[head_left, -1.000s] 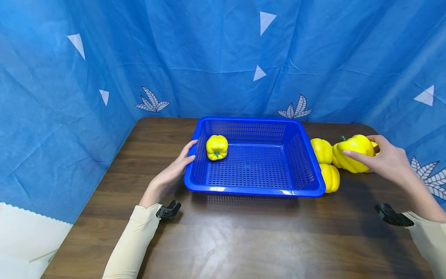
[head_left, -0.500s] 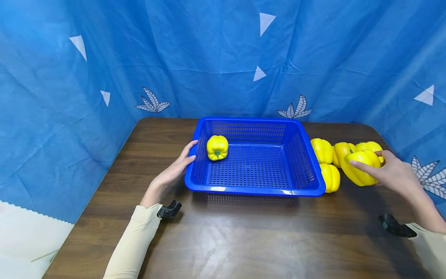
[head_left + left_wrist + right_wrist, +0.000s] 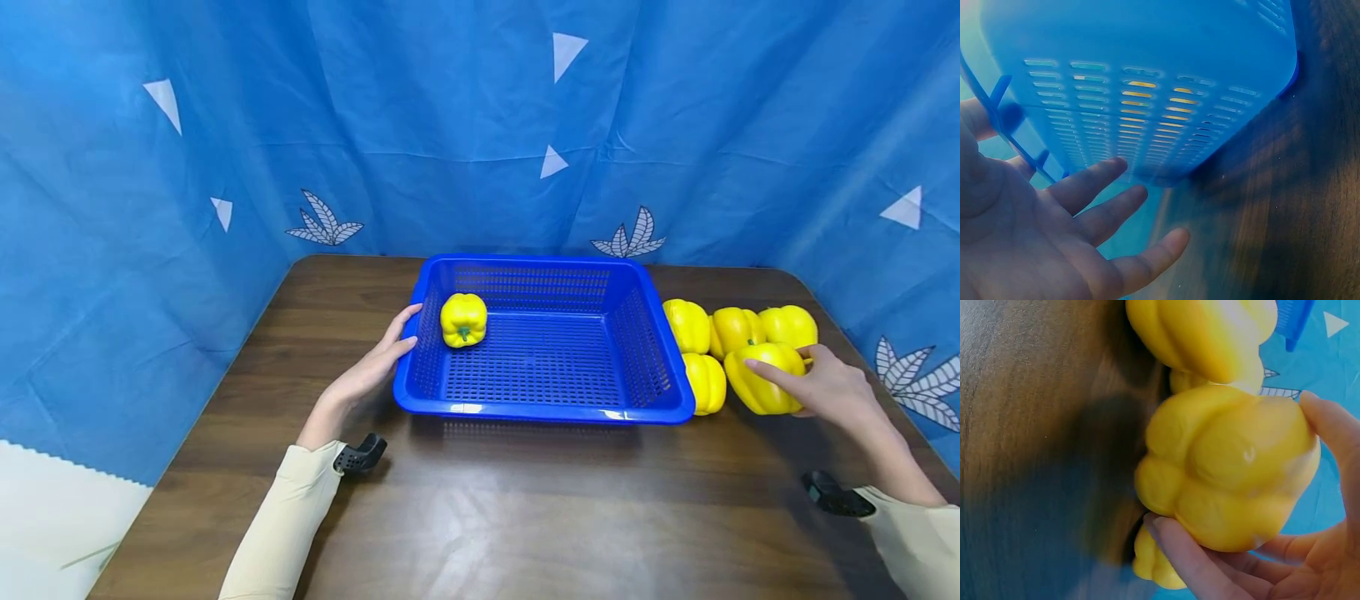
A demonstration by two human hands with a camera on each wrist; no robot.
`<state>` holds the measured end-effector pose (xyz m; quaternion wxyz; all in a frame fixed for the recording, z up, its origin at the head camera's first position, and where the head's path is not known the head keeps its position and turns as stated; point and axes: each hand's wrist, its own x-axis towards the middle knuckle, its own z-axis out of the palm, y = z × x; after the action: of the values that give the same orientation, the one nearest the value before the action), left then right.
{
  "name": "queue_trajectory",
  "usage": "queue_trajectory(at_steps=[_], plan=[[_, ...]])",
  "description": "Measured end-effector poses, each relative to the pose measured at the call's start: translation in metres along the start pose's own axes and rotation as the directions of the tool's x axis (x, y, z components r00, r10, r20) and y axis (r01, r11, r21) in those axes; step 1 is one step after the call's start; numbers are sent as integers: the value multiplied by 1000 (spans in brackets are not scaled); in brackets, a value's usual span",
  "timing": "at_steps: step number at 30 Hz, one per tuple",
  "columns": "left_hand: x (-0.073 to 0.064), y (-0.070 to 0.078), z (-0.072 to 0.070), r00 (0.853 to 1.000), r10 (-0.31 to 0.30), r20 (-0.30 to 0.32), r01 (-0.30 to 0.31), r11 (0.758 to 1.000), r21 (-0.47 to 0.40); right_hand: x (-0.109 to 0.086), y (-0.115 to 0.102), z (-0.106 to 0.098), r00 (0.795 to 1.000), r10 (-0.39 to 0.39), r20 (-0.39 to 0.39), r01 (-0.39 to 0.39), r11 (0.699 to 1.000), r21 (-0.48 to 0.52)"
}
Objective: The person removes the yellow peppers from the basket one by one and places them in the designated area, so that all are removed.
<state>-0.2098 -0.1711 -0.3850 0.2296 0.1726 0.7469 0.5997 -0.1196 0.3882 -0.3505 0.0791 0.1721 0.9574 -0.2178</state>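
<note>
A blue plastic basket (image 3: 536, 414) with slotted walls stands on the wooden table; one yellow bell pepper (image 3: 463, 321) sits inside at its left, stem facing front. My left hand (image 3: 372, 362) rests on the basket's left rim with thumb and index finger. In the left wrist view the other fingers spread straight beside the outer wall. My right hand (image 3: 828, 385) grips another yellow bell pepper (image 3: 1235, 469) between thumb and fingers. It is low over the table, in front of the other peppers at the right.
Several more yellow bell peppers cluster right of the basket: two near its wall, with a front one (image 3: 705, 383), and two behind the held one, including a far right one (image 3: 789, 326). A blue curtain (image 3: 480, 125) hangs along the table's back edge.
My right hand has brought its bell pepper toward me and down, uncovering the peppers behind it. The left hand and basket stay in place; the head view shifts slightly.
</note>
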Motion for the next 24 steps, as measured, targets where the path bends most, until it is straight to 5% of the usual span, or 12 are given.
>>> queue_trajectory(at_steps=[5,24], plan=[[-4,-3,-4,1000,-13,-13,13,1000,0,2,-5,6,996,-13,83,10,1000,25],[4,-3,0,1000,-5,1,5,1000,-3,7,3,11,990,10,139,-16,999,45]])
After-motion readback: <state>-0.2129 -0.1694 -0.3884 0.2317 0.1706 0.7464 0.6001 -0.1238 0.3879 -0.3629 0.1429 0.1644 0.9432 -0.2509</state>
